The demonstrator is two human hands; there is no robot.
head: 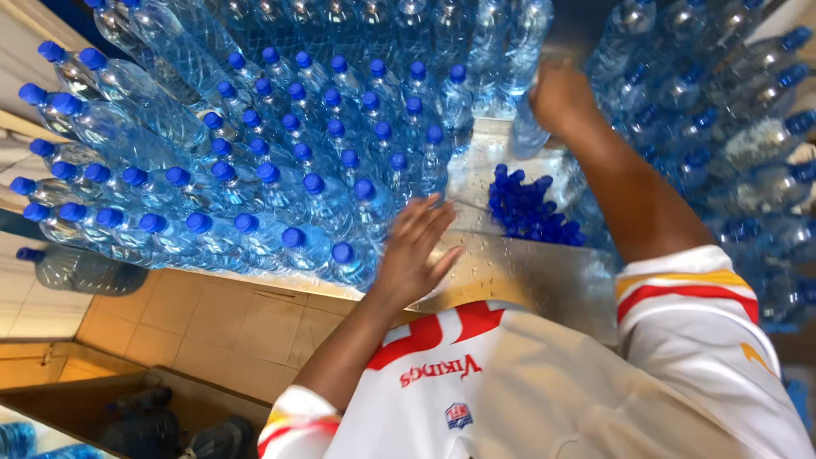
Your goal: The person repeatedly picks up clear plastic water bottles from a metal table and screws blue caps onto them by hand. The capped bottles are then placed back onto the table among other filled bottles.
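Observation:
Many clear plastic water bottles with blue caps (280, 161) stand packed together on a wet steel table (527, 272). My left hand (414, 251) rests flat, fingers spread, against the nearest capped bottles at the group's right edge. My right hand (557, 98) reaches far forward and grips a clear bottle (529, 132) that shows no cap. A heap of loose blue caps (531, 208) lies on the table between my two arms.
More capped bottles (722, 127) crowd the right side. A tiled floor (212, 323) lies below left, with a lone bottle (81, 270) lying there and a cardboard box (127, 416) holding dark bottles.

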